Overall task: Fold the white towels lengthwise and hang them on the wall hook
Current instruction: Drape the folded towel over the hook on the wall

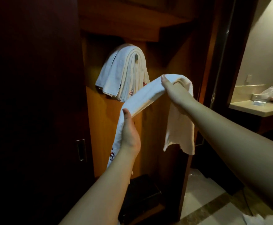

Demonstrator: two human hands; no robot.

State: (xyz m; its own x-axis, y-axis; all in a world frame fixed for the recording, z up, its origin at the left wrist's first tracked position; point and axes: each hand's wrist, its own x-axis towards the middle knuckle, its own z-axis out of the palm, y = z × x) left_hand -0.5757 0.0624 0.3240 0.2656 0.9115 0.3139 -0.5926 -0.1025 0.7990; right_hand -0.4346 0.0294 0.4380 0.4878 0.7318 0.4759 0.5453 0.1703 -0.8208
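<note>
White towel being gripped by left hand and right hand; hanging beyond both: more towels on hook.

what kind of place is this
Probably a hotel room by its bathroom: matching white towels with red logos hang on a hook in a wood closet, and a vanity counter shows at right.

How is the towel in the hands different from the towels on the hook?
The held towel is one towel, stretched between the left hand and right hand; the hung towels are several, layered together.
The held towel runs slanted with both ends dangling off the hands; the hung towels drape over the wall hook and touch no hand.
Both are white, folded into long strips, with small red marks near an end.
</note>
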